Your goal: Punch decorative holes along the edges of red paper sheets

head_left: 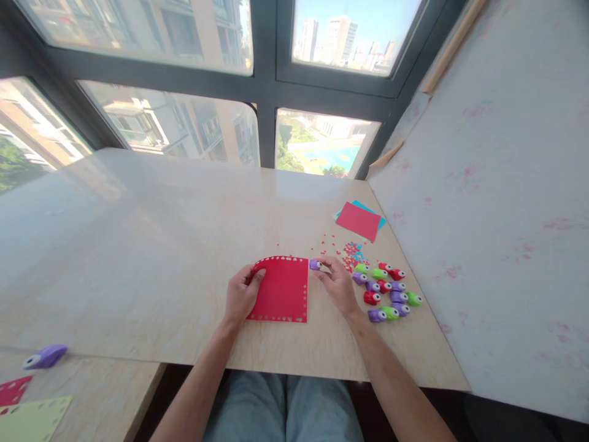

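A red sheet of paper (281, 291) with small punched holes along its top, bottom and right edges lies in front of me. My left hand (243, 294) grips its left side, thumb on top and fingers underneath. Between the fingertips of my right hand (335, 282) is a small purple craft punch (315, 264), just beside the sheet's upper right corner. Whether the punch touches the paper I cannot tell. To the right of that hand sits a group of several purple, green and red craft punches (383, 286).
Red and blue paper bits (353, 253) are scattered beyond my right hand. Behind them lies a stack of coloured sheets (359, 221), near the wall (497, 202). At far left are a larger purple punch (45, 356) and a pale yellow punched sheet (34, 418). Windows border the table's (138, 264) far edge.
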The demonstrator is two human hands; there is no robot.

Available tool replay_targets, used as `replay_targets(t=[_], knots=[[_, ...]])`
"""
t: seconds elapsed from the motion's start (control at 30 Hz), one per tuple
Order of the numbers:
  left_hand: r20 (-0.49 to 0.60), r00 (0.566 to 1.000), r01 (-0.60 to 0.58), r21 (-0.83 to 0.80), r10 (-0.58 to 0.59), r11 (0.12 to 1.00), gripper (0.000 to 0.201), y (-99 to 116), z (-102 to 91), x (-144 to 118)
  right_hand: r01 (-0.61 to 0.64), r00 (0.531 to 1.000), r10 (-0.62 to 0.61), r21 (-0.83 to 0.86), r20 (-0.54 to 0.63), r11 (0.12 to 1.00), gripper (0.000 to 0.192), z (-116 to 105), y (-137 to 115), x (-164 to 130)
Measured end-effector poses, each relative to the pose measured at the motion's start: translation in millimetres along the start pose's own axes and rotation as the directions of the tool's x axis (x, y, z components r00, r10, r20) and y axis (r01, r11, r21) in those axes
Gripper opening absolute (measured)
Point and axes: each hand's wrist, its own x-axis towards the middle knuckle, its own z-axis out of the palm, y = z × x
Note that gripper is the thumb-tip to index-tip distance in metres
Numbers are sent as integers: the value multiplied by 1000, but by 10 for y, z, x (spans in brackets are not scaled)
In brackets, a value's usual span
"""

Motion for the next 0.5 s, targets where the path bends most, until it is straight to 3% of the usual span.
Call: replay_targets(t=[0.5], knots=[[6,1000,7,3,-7,1000,32,-8,-1,2,104,994,-101,-163,30,981,26,6,-91,-17]])
